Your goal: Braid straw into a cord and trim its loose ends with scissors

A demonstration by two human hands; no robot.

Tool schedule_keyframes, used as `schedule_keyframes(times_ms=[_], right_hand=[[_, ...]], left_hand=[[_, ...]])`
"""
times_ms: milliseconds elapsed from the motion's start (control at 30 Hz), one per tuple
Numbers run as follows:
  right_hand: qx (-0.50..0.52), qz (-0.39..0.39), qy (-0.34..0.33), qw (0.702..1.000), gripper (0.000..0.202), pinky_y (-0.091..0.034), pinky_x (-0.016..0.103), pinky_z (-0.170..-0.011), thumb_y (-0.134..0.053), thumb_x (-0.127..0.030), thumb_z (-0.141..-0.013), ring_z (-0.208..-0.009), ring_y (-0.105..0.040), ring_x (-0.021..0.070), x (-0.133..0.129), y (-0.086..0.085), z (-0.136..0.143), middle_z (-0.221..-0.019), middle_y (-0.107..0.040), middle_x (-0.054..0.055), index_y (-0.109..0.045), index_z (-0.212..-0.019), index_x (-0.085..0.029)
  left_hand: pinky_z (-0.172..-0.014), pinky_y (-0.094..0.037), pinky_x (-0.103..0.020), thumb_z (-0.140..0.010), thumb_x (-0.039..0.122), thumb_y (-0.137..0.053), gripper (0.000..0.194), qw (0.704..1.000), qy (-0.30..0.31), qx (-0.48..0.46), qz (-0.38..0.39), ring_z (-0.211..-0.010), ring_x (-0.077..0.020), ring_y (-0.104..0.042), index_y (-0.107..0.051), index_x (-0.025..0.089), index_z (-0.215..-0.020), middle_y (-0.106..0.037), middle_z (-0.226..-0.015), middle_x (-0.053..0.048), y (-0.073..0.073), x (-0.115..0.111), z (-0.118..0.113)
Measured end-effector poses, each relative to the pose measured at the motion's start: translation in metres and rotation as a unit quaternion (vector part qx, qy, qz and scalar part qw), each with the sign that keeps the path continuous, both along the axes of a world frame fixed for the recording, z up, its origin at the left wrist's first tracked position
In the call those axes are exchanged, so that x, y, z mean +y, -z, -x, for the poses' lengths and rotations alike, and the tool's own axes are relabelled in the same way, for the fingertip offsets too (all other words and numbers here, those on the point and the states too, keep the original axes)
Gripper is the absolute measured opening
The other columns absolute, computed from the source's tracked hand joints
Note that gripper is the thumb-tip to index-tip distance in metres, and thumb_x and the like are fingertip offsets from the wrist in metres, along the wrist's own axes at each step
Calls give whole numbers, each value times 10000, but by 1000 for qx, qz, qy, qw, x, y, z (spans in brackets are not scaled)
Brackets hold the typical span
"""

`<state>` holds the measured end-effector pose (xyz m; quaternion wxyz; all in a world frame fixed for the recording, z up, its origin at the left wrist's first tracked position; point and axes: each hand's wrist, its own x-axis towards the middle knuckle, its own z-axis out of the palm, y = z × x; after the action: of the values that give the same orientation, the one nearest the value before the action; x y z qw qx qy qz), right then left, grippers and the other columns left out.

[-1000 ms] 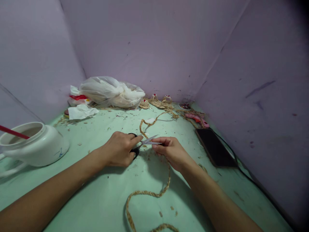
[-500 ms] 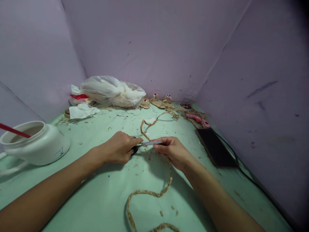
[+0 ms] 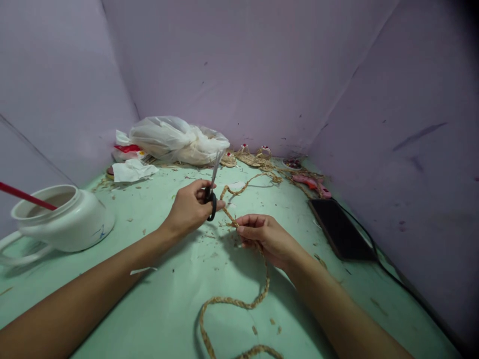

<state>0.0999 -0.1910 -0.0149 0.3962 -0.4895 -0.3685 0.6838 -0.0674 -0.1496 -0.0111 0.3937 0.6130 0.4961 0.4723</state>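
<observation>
My left hand (image 3: 190,207) is closed on a pair of scissors (image 3: 211,199) by the black handles, with the blades pointing up and away. My right hand (image 3: 262,237) pinches a braided straw-coloured cord (image 3: 239,300) between thumb and fingers. Short frayed fibres stick out of the cord beside the fingertips. From there one length winds toward the back, and the other curves down to the front edge of the view. The scissors are apart from the cord's pinched part. The fingers of my right hand partly hide the cord.
At left stands a white pot (image 3: 84,219) with a red stick (image 3: 28,196) in it. A knotted plastic bag (image 3: 175,142) lies at the back. Woven pieces with red beads (image 3: 250,158) and a pink tool (image 3: 312,184) are back right. A dark phone (image 3: 342,229) with a cable lies right.
My left hand has drawn the scissors back from the cord and turned the blades from pointing right to pointing up. My right hand still pinches the cord in nearly the same place.
</observation>
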Motion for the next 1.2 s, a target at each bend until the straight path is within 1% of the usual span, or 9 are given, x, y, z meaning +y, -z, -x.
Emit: schedule_keyframes(times_ms=[167,267,400,533,633,800,933,1100,1200], right_hand=[[-44,1,-33,998,194,-413,205,-460,-702,-177,-489,-438,-457,58,-2,6,3,-488,-520,-49,-615,-656,-133],[-57,-20,-45,997,184,-376,199,-458,-718,-194,-490,-422,-446,52,-1,9,2,-466,-526,-51,-619,-634,-135],[-34,-37,-132,990,172,-354,195,-487,-741,-203,-487,-454,-464,52,-3,11,2,-488,-564,-33,-632,-597,-129],[-8,-40,-176,984,230,-388,205,-566,-755,-222,-506,-552,-527,69,-6,9,4,-627,-633,4,-663,-694,-128],[20,-53,-145,988,330,-420,229,-622,-749,-276,-540,-623,-560,91,-6,10,7,-735,-657,31,-660,-825,-135],[-20,-53,-79,995,365,-414,232,-516,-633,-435,-663,-467,-516,84,-5,20,12,-530,-601,-3,-644,-872,-136],[-15,-94,-50,994,296,-428,219,-541,-682,-367,-615,-512,-535,77,-5,23,16,-611,-634,2,-649,-805,-142],[30,-71,-9,997,351,-445,229,-520,-712,-294,-558,-491,-552,89,-6,20,15,-572,-635,-8,-622,-865,-149],[33,-62,-6,997,279,-451,232,-502,-714,-252,-543,-489,-562,97,-7,20,16,-587,-653,13,-622,-784,-147]], left_hand=[[-438,-402,-171,-473,161,-717,436,992,-9,-109,69,-476,-81,-503,-553,123,-876,-560,-546,37,-2,6,-6],[-415,-384,-156,-458,107,-701,457,962,5,-227,151,-455,-81,-517,-521,137,-877,-560,-534,37,-2,11,-2],[-341,-274,-109,-477,54,-645,424,919,48,-318,229,-451,-91,-543,-470,167,-846,-542,-514,37,-6,12,3],[-340,-273,-115,-485,63,-656,432,929,75,-295,213,-441,-95,-545,-462,167,-857,-562,-535,29,-10,5,-2],[-370,-319,-137,-490,92,-684,440,943,73,-271,179,-449,-106,-560,-464,165,-864,-577,-547,27,-11,1,-6],[-380,-324,-143,-490,124,-698,454,942,89,-276,171,-478,-115,-573,-465,165,-879,-588,-573,23,-10,-3,-8],[-399,-339,-153,-520,149,-690,437,943,118,-266,164,-516,-121,-583,-471,172,-898,-596,-594,20,-9,-3,-8],[-413,-343,-171,-504,134,-668,368,990,41,-118,65,-451,-85,-502,-524,147,-843,-541,-502,55,-10,4,-2],[-433,-350,-168,-479,105,-659,348,999,11,-41,1,-435,-55,-435,-549,142,-807,-478,-475,85,-7,8,-1]])
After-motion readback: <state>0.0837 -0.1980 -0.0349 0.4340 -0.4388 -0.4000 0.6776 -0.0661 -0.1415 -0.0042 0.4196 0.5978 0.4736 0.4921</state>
